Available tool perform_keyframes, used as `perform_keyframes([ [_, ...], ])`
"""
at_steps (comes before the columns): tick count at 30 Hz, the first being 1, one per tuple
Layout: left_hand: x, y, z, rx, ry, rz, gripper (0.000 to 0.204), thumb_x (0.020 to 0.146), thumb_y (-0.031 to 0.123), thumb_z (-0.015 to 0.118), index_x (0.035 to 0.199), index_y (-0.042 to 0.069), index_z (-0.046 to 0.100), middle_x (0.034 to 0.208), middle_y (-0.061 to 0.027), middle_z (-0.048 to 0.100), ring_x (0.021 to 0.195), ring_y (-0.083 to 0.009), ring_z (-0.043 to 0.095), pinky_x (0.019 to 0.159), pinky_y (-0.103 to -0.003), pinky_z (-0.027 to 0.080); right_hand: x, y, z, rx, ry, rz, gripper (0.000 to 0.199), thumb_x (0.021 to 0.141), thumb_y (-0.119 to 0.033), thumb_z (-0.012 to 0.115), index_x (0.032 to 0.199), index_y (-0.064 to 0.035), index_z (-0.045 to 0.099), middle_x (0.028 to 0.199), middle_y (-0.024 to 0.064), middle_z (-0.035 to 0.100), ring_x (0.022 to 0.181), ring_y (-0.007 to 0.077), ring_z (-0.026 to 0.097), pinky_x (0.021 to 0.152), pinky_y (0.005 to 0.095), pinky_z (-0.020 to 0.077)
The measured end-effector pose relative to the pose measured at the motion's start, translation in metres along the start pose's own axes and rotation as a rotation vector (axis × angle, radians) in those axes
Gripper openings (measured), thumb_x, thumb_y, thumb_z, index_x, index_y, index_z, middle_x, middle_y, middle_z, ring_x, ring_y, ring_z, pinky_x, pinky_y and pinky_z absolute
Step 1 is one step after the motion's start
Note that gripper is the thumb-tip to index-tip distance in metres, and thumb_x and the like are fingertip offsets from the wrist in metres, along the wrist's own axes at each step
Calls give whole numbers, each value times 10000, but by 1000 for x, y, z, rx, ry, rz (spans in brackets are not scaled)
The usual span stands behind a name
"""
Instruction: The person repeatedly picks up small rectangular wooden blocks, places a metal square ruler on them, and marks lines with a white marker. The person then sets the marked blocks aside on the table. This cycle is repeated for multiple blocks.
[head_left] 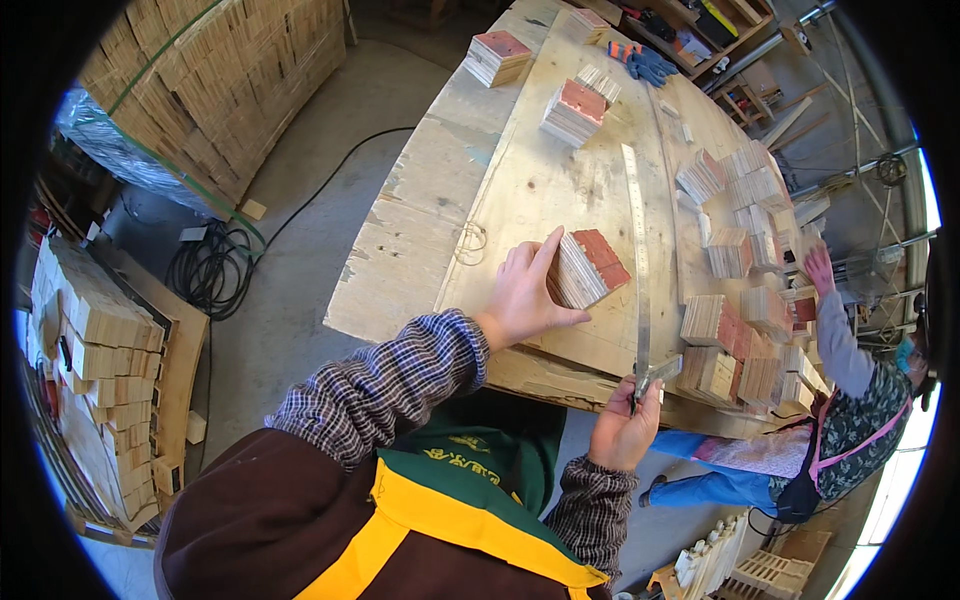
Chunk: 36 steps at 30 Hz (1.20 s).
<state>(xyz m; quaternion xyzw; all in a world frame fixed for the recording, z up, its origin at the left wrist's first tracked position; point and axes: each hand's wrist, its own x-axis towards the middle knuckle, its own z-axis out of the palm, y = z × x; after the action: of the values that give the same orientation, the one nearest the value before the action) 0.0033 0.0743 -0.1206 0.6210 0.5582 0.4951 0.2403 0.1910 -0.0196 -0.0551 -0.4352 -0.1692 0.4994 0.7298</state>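
On the worktable, my left hand [524,291] is closed on a layered plywood block [576,273] with a reddish top face; thumb and forefinger press along its near and left sides. My right hand [626,426], at the table's near edge, grips a metal square [640,250] by its short arm end. The square's long graduated blade lies across the table to the right of the block, pointing away from me and apart from the block. Part of the short arm is hidden by my right fingers.
Several similar blocks [728,253] are grouped along the table's right side, where a co-worker's hand [818,268] reaches in. Farther off are loose blocks [574,112] and gloves [645,64]. Stacked wood [110,330] and a coiled black cable [208,270] occupy the left floor.
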Motion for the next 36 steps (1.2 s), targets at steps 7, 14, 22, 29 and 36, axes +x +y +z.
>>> perform_keyframes([
  [7,3,7,12,51,-16,66,1214,555,469,910,1532,101,289,1165,-170,471,1093,-342,438,1004,-431,378,-9,-9,-11,20,17,-12,167,1015,-159,548,1060,-5,595,961,53,637,842,125,595,748,250,530],
  [14,2,0,12,3,-55,121,1111,592,399,908,1516,141,348,1175,-156,462,1097,-342,437,1008,-433,388,-8,-8,-19,46,38,-10,162,1016,-155,546,1034,-1,594,946,62,643,829,132,602,750,250,538],
  [22,23,-24,-6,-362,-357,44,687,881,115,718,1497,172,420,1158,-99,463,1073,-211,470,984,-293,425,-5,-9,-24,37,33,-17,161,1019,-152,535,1033,-2,591,946,54,637,834,124,601,754,252,542],
  [29,6,-11,-22,8,-236,155,741,806,272,789,1415,43,436,1267,-178,500,1200,-333,469,1056,-405,389,-1,-11,-27,31,65,-17,154,1017,-165,544,1087,-32,580,998,27,626,855,105,585,745,248,525],
  [36,-18,-18,-20,-186,-256,70,763,806,253,810,1411,24,403,1319,-155,513,1212,-273,523,1010,-401,455,-2,16,-16,-18,-14,72,152,1013,-120,536,1146,-47,550,1020,16,619,874,102,581,739,259,510],
])
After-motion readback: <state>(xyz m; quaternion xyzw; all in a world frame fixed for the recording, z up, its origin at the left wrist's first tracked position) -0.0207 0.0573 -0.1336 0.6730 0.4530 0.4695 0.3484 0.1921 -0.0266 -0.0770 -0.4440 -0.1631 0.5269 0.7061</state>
